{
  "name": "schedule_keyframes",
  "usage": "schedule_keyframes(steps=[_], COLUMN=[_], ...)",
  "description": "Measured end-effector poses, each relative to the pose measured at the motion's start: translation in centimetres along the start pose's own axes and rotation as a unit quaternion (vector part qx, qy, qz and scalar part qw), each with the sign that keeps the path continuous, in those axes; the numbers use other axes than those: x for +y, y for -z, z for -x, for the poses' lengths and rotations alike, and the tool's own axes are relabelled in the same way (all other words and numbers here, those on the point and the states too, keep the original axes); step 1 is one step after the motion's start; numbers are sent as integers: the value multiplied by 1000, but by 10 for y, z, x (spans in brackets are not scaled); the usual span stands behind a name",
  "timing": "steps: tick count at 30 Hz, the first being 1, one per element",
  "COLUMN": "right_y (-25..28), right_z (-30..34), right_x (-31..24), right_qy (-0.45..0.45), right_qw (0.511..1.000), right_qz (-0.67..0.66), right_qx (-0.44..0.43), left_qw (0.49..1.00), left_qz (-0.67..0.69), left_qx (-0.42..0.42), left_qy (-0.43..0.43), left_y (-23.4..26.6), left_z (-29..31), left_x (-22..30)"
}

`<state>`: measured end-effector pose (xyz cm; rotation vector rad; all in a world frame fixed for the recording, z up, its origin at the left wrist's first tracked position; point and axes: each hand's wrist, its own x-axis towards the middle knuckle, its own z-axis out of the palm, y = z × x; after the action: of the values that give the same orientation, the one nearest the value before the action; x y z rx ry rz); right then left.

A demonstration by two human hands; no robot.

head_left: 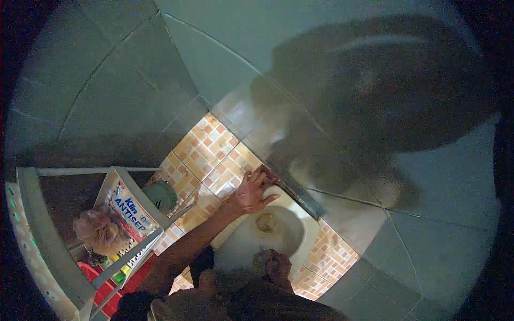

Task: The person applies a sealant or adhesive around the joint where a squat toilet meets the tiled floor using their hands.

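Head camera: mounted on the person's head, left of a side-by-side pair.
Basin (309, 227): seen from above at close range, just below centre.
Floor (190, 147): viewed steeply downward, around the basin.
Left forearm (201, 232): in frame from the lower left.
Wall tiles (235, 27): across the upper field, joints bowed by fisheye lens.
Rack (51, 230): at the left edge, viewed from above.

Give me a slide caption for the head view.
Left hand at the far edge of a toilet, right hand nearer the body, patterned floor tiles around.
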<state>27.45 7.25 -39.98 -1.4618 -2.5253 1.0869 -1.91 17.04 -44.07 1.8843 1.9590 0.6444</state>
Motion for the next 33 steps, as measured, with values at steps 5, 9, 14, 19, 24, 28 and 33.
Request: schedule_keyframes(steps=[5,9,14,19,24,28,33], right_y=[-1,-2,-3,-9,-11,-13,12], right_z=[1,0,2,4,6,6,-6], right_x=[11,6,10,15,19,15,-10], right_qy=[57,40,50,53,46,24,101], right_qw=[998,998,997,996,998,998,994], right_qz=[2,34,-33,-24,-11,5,28], right_qx=[19,16,40,62,52,60,33], left_qw=[999,998,997,993,996,1000,999], left_qz=[-30,-44,24,-31,-9,11,-31], left_qx=[27,43,38,55,49,3,37], left_qy=[-19,-8,68,100,80,25,5], left_y=[5,7,25,34,28,22,15], left_z=[-2,-3,-6,-8,-12,-7,-4], left_x=[2,2,-7,-14,-2,5,0])
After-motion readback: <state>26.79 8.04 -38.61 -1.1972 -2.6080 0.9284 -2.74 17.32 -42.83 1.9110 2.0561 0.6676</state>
